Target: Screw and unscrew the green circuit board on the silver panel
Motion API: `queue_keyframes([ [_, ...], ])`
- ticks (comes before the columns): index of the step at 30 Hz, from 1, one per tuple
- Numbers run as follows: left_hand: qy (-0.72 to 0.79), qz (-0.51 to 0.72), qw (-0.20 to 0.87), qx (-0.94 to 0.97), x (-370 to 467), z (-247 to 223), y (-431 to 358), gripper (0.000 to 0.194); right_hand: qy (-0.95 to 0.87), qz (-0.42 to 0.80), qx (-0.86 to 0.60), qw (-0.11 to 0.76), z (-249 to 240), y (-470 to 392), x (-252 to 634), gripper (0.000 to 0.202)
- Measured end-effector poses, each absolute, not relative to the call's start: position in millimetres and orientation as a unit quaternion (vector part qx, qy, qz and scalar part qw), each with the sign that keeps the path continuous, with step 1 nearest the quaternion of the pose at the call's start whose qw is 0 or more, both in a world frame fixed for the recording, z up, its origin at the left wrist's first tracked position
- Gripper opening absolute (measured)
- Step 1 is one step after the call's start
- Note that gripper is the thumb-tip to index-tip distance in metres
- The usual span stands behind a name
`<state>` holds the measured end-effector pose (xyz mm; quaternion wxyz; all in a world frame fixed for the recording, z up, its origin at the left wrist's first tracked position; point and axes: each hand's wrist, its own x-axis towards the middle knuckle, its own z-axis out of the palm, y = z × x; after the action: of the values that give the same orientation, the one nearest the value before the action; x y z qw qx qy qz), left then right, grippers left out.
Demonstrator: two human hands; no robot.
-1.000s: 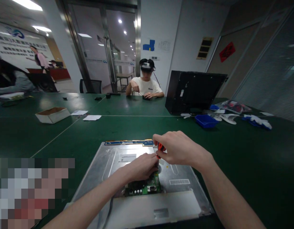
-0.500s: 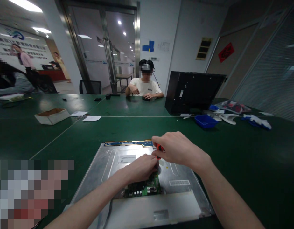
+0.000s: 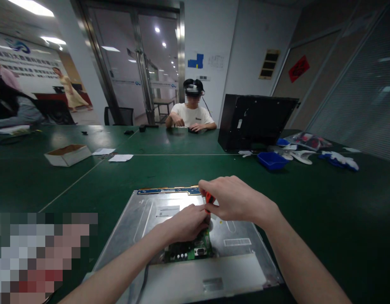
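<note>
"So, how does that screen panel [image 3: 220, 236] look?"

"Dull silver, flat on the table [image 3: 324, 202], with a blue strip [image 3: 166, 191] along its far edge and a barcode [image 3: 237, 242] toward its right."

"And the hands?"

"Above the panel's middle, the right hand [image 3: 229, 196] grips a tool [image 3: 209, 197], orange and black. The left hand [image 3: 190, 221] curls beside it, over the panel's green board [image 3: 193, 252]; whether it grasps anything, I can't tell."

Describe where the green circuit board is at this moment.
In the head view, the green circuit board lies low and near centre on the silver panel, partly hidden by the left grip, just beyond the pale cover plate.
</note>
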<state>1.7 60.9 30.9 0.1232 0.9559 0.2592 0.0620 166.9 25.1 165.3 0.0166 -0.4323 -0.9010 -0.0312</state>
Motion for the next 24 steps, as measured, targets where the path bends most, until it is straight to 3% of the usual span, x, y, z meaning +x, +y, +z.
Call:
queue_keyframes([
  [12,0.287,0.068,0.103,0.95,5.3,27.3,60.5,0.001,-0.893,-0.034,-0.45,0.008,168.9,25.4,167.5,0.012],
  [19,0.271,0.06,0.126,0.952,2.8,33.9,59.9,0.01,-0.899,-0.02,-0.437,0.007,167.0,24.7,170.6,0.015],
  [24,0.281,0.055,0.121,0.95,2.5,34.7,59.7,0.003,-0.899,-0.023,-0.437,0.015,166.7,25.0,170.9,0.013],
])
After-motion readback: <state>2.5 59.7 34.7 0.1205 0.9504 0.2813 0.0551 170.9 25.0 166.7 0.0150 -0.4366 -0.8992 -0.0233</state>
